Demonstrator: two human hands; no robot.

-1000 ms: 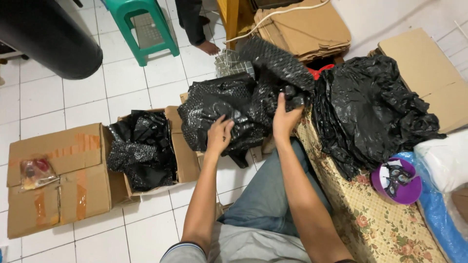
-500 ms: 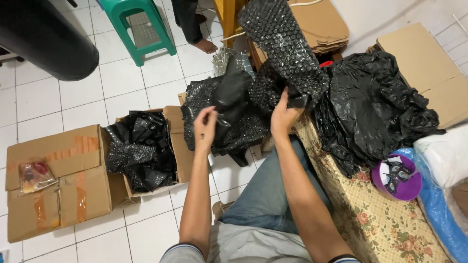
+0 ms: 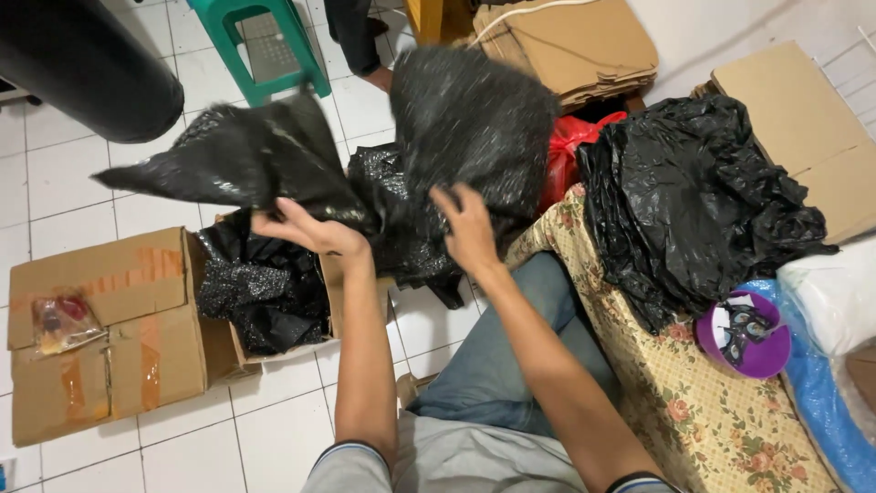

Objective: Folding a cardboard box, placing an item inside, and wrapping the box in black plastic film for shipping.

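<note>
1. Black plastic bag (image 3: 365,173) is spread in the air above the tiled floor (image 3: 82,192), stretched between both hands.
2. At far left a taped cardboard box (image 3: 100,338) sits on the floor, with an open box of black plastic (image 3: 265,292) just beside it.
3. Left hand (image 3: 306,230) is closed on the bag's lower edge.
4. Right hand (image 3: 465,224) presses into the bag; its grip is hidden.
5. To the right, a heap of black bags (image 3: 693,192) lies on a floral mat (image 3: 703,402), near a purple bowl (image 3: 744,333).
</note>
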